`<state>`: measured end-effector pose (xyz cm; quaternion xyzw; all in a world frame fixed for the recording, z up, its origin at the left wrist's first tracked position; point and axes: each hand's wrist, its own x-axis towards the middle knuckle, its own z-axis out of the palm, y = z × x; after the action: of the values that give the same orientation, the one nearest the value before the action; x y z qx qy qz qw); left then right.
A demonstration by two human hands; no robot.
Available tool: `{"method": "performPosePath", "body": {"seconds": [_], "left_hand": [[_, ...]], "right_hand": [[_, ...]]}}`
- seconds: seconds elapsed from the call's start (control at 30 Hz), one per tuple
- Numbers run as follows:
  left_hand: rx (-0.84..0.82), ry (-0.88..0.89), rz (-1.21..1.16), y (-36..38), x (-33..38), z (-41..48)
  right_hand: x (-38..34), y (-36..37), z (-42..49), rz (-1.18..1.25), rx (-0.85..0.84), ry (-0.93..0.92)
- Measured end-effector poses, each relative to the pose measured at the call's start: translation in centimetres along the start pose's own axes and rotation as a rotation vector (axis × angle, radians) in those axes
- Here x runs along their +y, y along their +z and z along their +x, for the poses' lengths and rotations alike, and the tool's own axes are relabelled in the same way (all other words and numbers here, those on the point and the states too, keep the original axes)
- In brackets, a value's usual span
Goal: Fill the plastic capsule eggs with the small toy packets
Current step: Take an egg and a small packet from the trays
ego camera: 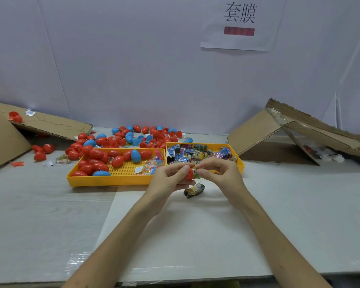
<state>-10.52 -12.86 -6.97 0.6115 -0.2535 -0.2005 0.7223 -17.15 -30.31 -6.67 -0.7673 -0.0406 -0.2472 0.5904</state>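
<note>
My left hand [168, 177] grips a red capsule egg half [189, 174] just in front of the yellow trays. My right hand [216, 169] pinches a small toy packet [195, 171] at the egg's open end. A dark and yellow toy packet [194, 190] lies on the table below both hands. The right yellow tray [240, 164] holds several toy packets [185, 154]. The left yellow tray [104, 181] holds red and blue capsule eggs [96, 161] and some clear packets.
A heap of red and blue eggs [133, 136] lies behind the trays. Folded cardboard [50, 125] slopes at the far left and more cardboard [279, 129] at the far right. A white sheet [185, 235] covers the table in front of me.
</note>
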Motion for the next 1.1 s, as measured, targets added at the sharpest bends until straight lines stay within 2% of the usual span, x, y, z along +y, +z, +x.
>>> {"method": "performPosePath", "body": {"seconds": [0.57,0.87,0.93,1.1], "left_hand": [[-0.03,-0.012,-0.044,-0.1,0.0,-0.2],[0.053,0.013,0.048,-0.1,0.0,-0.2],[0.052,0.017,0.029,0.0,0.0,-0.2],[0.087,0.007,-0.039,-0.1,-0.1,-0.2]], "right_hand": [[0.2,0.0,0.0,-0.044,-0.024,-0.016],[0.3,0.3,-0.1,-0.062,-0.01,-0.011],[0.3,0.4,-0.1,-0.079,0.012,-0.017],[0.7,1.2,-0.1,-0.203,0.201,-0.08]]}}
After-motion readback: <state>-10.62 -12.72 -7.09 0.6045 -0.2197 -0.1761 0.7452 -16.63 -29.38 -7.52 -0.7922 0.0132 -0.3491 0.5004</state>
